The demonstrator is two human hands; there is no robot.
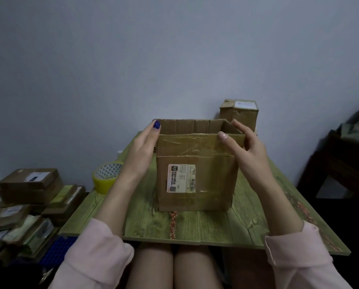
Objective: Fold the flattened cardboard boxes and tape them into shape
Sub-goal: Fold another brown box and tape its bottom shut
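Standing upright on the table [247, 226], open-topped cardboard box [201, 197]. Left hand [141, 151] presses flat on its left side, fingers straight. Right hand [249, 151] pinches the top right corner, thumb on the near flap.

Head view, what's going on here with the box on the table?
A person stands a cardboard box upright on the green table, its top flaps open. The left hand presses flat against the box's upper left side; the right hand is at the upper right corner, thumb on the near flap. A yellow tape roll waits to the left, untouched.
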